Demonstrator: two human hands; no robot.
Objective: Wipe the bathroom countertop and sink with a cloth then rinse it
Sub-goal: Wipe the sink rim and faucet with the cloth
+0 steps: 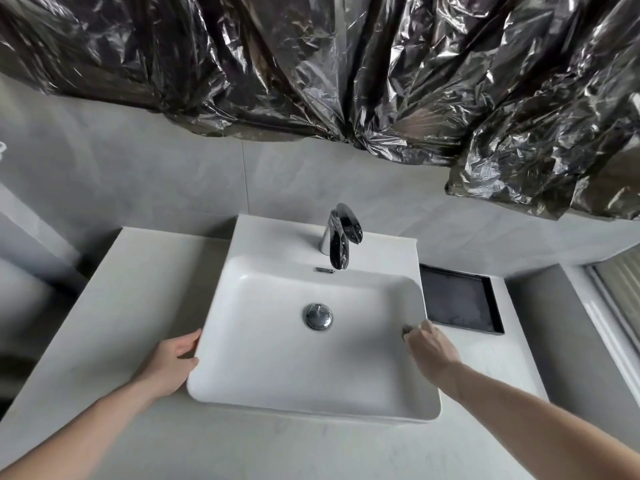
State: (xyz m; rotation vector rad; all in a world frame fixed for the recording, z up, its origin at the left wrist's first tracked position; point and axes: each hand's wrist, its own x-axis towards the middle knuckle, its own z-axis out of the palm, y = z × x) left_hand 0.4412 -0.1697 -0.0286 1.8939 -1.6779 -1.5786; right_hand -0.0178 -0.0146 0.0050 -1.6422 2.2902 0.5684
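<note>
Sink sits centre frame on the grey table, chrome faucet at its back edge, drain plug mid-basin. Left hand, lower left, rests against the sink's left outer rim, fingers fairly straight, holding nothing. Right hand, right of centre, curls over the sink's right rim and grips a small dark bit, probably the cloth; mostly hidden, can't confirm. Black tray lies on the table just right of the sink. Crumpled black plastic sheet covers the top of frame.
</note>
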